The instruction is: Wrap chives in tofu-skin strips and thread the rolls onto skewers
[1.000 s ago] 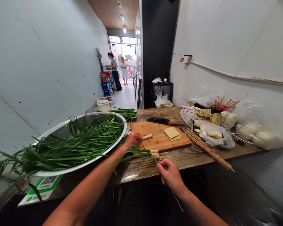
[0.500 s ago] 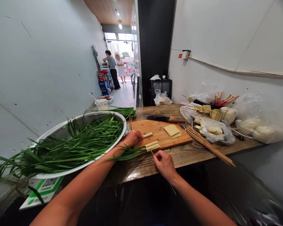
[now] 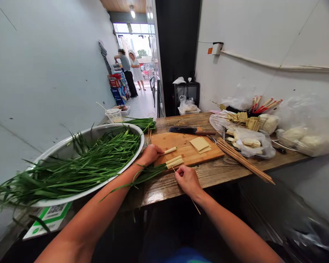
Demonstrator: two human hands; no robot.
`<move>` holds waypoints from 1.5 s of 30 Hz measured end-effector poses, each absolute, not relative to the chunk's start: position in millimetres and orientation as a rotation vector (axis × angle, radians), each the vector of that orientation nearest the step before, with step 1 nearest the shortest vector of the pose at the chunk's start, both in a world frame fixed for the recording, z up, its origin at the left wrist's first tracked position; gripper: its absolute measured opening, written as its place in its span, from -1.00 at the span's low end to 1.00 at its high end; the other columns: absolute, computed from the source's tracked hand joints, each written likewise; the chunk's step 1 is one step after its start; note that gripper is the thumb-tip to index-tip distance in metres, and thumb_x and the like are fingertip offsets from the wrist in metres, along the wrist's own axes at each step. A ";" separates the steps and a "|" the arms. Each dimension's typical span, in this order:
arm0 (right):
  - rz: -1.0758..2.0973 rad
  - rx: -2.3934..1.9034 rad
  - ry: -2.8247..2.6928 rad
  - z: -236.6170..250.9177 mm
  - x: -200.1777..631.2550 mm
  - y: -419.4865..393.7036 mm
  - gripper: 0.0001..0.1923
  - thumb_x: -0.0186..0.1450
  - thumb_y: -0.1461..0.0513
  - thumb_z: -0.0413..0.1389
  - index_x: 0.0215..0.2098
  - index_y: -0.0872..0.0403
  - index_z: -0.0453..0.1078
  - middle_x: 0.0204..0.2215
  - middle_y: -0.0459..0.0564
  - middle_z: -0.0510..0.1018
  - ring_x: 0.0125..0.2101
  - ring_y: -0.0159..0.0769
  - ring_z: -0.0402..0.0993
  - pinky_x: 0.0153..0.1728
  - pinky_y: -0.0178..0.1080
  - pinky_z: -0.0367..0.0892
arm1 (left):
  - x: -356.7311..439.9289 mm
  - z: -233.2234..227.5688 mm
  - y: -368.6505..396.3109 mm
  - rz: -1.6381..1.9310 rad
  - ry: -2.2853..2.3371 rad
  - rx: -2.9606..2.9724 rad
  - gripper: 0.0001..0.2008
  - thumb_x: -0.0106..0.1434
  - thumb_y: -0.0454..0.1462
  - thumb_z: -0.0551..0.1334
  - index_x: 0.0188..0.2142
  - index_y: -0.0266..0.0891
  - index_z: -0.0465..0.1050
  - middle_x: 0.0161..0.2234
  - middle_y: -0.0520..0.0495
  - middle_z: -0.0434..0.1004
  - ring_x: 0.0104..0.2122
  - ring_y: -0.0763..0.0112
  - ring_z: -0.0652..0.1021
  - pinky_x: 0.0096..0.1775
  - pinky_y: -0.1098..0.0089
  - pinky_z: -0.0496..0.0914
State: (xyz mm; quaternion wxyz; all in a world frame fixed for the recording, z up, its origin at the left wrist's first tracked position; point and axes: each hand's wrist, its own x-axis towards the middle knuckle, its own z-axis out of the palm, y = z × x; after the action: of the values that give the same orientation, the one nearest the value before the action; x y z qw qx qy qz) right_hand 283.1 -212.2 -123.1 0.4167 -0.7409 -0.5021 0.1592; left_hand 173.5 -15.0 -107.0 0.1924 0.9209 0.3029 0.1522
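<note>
Chive rolls [image 3: 174, 161] at frame centre, on cutting board [image 3: 186, 151] edge.
Left hand [image 3: 149, 154] pinning chives; right hand [image 3: 188, 180] closed around skewer [image 3: 175, 172].

Pale grey walls [image 3: 44, 73] close in on both sides of a narrow room. A wooden counter [image 3: 222, 175] runs across. Ceiling lamps [image 3: 132, 11] glow above, and daylight pours through the glass shopfront [image 3: 138, 40] far down the corridor.
</note>
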 end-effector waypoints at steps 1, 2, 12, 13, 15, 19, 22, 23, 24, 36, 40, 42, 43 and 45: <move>0.399 -1.854 -1.257 -123.5 282.7 -211.9 -0.86 0.10 0.31 0.02 -0.57 0.11 0.38 -0.60 -0.05 0.51 -0.57 -0.38 0.40 -0.50 -0.38 0.18 | 173.4 -106.3 -15.1 0.418 0.844 2.586 -0.83 0.08 -0.39 0.20 -0.35 -0.28 0.57 -0.36 -0.06 0.61 -0.33 0.36 0.56 -0.26 0.45 0.39; 0.401 -1.850 -1.250 -124.2 282.2 -211.7 -0.86 0.10 0.31 0.02 -0.57 0.11 0.38 -0.60 -0.04 0.51 -0.57 -0.38 0.40 -0.50 -0.38 0.18 | 173.2 -105.5 -15.1 0.408 0.835 2.590 -0.81 0.08 -0.40 0.19 -0.34 -0.28 0.57 -0.35 -0.05 0.60 -0.32 0.36 0.56 -0.25 0.46 0.39; 0.416 -1.834 -1.242 -126.3 282.3 -211.3 -0.86 0.09 0.31 0.02 -0.58 0.10 0.38 -0.61 -0.06 0.51 -0.57 -0.38 0.39 -0.52 -0.38 0.18 | 172.9 -103.6 -15.8 0.406 0.853 2.580 -0.76 0.05 -0.43 0.18 -0.31 -0.24 0.56 -0.32 -0.03 0.60 -0.31 0.37 0.57 -0.20 0.44 0.39; 0.419 -1.837 -1.243 -126.1 282.4 -211.0 -0.86 0.09 0.31 0.02 -0.57 0.10 0.38 -0.62 -0.06 0.50 -0.58 -0.38 0.39 -0.52 -0.38 0.18 | 172.9 -104.1 -15.6 0.410 0.851 2.577 -0.76 0.04 -0.43 0.18 -0.32 -0.23 0.57 -0.32 -0.02 0.60 -0.32 0.37 0.57 -0.20 0.44 0.39; 0.422 -1.846 -1.243 -125.6 282.5 -210.2 -0.86 0.09 0.31 0.02 -0.57 0.11 0.39 -0.62 -0.06 0.51 -0.58 -0.39 0.39 -0.52 -0.39 0.18 | 172.7 -104.7 -15.1 0.407 0.837 2.580 -0.76 0.04 -0.43 0.18 -0.32 -0.22 0.57 -0.33 -0.01 0.60 -0.32 0.38 0.56 -0.21 0.45 0.39; 0.410 -1.858 -1.248 -123.8 281.5 -209.1 -0.85 0.09 0.31 0.02 -0.58 0.11 0.39 -0.61 -0.05 0.51 -0.57 -0.38 0.39 -0.50 -0.38 0.19 | 172.7 -103.5 -15.0 0.390 0.822 2.600 -0.77 0.06 -0.41 0.18 -0.33 -0.22 0.57 -0.32 -0.01 0.60 -0.31 0.38 0.56 -0.21 0.45 0.39; 0.405 -1.869 -1.239 -122.1 280.3 -208.9 -0.85 0.09 0.32 0.02 -0.59 0.11 0.39 -0.61 -0.04 0.51 -0.57 -0.38 0.39 -0.51 -0.38 0.18 | 173.2 -101.5 -16.0 0.387 0.831 2.611 -0.78 0.06 -0.41 0.18 -0.32 -0.24 0.57 -0.33 -0.04 0.60 -0.31 0.35 0.56 -0.21 0.44 0.38; 0.404 -1.872 -1.237 -121.8 280.0 -208.8 -0.85 0.09 0.32 0.02 -0.58 0.11 0.39 -0.61 -0.04 0.51 -0.57 -0.37 0.40 -0.51 -0.38 0.18 | 173.4 -101.0 -16.4 0.388 0.834 2.610 -0.78 0.06 -0.41 0.18 -0.32 -0.24 0.57 -0.33 -0.05 0.60 -0.31 0.35 0.56 -0.22 0.44 0.38; 0.404 -1.874 -1.235 -121.7 279.8 -208.7 -0.85 0.09 0.32 0.02 -0.58 0.11 0.39 -0.61 -0.03 0.51 -0.56 -0.37 0.40 -0.51 -0.38 0.19 | 173.5 -100.6 -16.8 0.390 0.837 2.607 -0.78 0.06 -0.41 0.18 -0.32 -0.23 0.57 -0.33 -0.05 0.60 -0.31 0.35 0.56 -0.22 0.44 0.38; 0.413 -1.845 -1.252 -121.9 281.5 -210.0 -0.85 0.09 0.31 0.01 -0.58 0.10 0.39 -0.61 -0.05 0.51 -0.57 -0.37 0.41 -0.51 -0.39 0.19 | 173.1 -102.2 -16.5 0.402 0.824 2.616 -0.76 0.06 -0.42 0.18 -0.33 -0.20 0.57 -0.34 0.01 0.60 -0.31 0.38 0.56 -0.21 0.46 0.38; 0.414 -1.848 -1.258 -120.4 281.7 -210.3 -0.86 0.08 0.32 0.01 -0.58 0.11 0.38 -0.61 -0.04 0.51 -0.57 -0.37 0.40 -0.51 -0.38 0.18 | 174.1 -102.4 -15.3 0.385 0.853 2.622 -0.76 0.04 -0.43 0.19 -0.33 -0.22 0.57 -0.33 -0.02 0.60 -0.31 0.36 0.56 -0.20 0.46 0.38; 0.415 -1.851 -1.256 -120.8 281.6 -209.2 -0.86 0.08 0.32 0.01 -0.58 0.11 0.38 -0.61 -0.04 0.51 -0.57 -0.36 0.40 -0.52 -0.38 0.18 | 174.4 -102.2 -14.7 0.372 0.863 2.618 -0.76 0.05 -0.43 0.19 -0.32 -0.21 0.57 -0.33 -0.02 0.60 -0.31 0.36 0.56 -0.19 0.45 0.38; 0.416 -1.853 -1.253 -121.2 281.4 -208.4 -0.86 0.08 0.32 0.01 -0.57 0.11 0.39 -0.61 -0.04 0.51 -0.57 -0.36 0.40 -0.51 -0.38 0.18 | 174.4 -102.1 -14.5 0.368 0.864 2.616 -0.76 0.05 -0.42 0.19 -0.32 -0.21 0.57 -0.32 -0.01 0.60 -0.31 0.36 0.56 -0.19 0.45 0.38; 0.413 -1.863 -1.247 -121.9 281.0 -206.7 -0.86 0.08 0.32 0.01 -0.57 0.12 0.39 -0.60 -0.03 0.52 -0.56 -0.35 0.41 -0.50 -0.38 0.19 | 174.4 -101.9 -14.1 0.359 0.857 2.615 -0.76 0.05 -0.42 0.19 -0.31 -0.21 0.57 -0.32 -0.01 0.60 -0.31 0.37 0.56 -0.20 0.46 0.38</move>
State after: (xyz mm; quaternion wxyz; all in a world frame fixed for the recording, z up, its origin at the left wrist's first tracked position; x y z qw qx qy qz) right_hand 281.0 -206.7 -121.9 0.4176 -0.7426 -0.4970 0.1646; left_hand 174.4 -14.1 -101.9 0.1821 0.9266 0.3035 0.1272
